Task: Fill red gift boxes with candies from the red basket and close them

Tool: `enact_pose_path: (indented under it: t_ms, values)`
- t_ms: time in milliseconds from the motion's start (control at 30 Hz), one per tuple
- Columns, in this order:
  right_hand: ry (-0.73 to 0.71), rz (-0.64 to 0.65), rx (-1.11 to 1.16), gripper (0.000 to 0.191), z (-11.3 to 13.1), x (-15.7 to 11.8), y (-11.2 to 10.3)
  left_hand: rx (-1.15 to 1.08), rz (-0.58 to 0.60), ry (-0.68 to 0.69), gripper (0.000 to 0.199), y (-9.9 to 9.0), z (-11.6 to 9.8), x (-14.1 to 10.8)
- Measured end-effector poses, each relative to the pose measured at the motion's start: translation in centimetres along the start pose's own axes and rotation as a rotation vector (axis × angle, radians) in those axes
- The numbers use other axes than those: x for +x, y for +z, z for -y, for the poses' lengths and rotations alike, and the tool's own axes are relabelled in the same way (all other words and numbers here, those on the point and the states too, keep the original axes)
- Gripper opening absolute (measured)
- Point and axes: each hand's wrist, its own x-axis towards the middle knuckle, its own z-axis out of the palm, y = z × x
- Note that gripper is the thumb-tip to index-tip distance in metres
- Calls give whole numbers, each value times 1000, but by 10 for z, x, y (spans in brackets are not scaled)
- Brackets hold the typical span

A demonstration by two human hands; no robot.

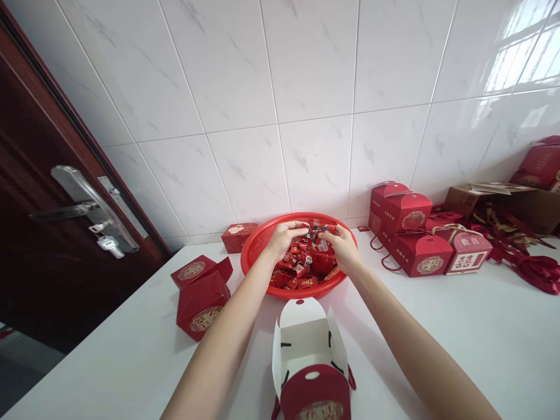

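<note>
Both my hands are over a red plastic basket (251, 256) that holds many red-wrapped candies (301, 265). My left hand (286, 236) pinches a small dark and red wrapped piece between thumb and fingers, at the basket's back middle. Close beside it, my right hand (343, 245) has its fingers closed on a red packet (324, 227) near the right rim. Between my forearms an open gift box (315, 382), red outside and white inside, stands with its flaps up; no contents show in it.
Two red boxes (203, 303) sit at the left, and a small red box (236, 236) lies by the wall. Stacked red gift boxes (409, 233), a cardboard box (538, 204) and red ribbons (534, 271) are at the right. A door (39, 175) is on the left.
</note>
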Motion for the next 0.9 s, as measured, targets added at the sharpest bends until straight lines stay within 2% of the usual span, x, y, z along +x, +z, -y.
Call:
enact_pose_path:
  t_ms: [167, 433, 733, 900]
  values:
    - [8, 26, 18, 35, 1, -3, 2, -5, 29, 3, 35, 0, 1, -2]
    - [0, 94, 54, 36, 1, -2, 0, -16, 20, -10, 43, 1, 0, -4]
    - [11, -41, 91, 36, -3, 1, -1, -35, -14, -44, 39, 1, -2, -7]
    - [52, -86, 107, 29, -4, 4, -1, -22, -44, -25, 39, -2, 0, -4]
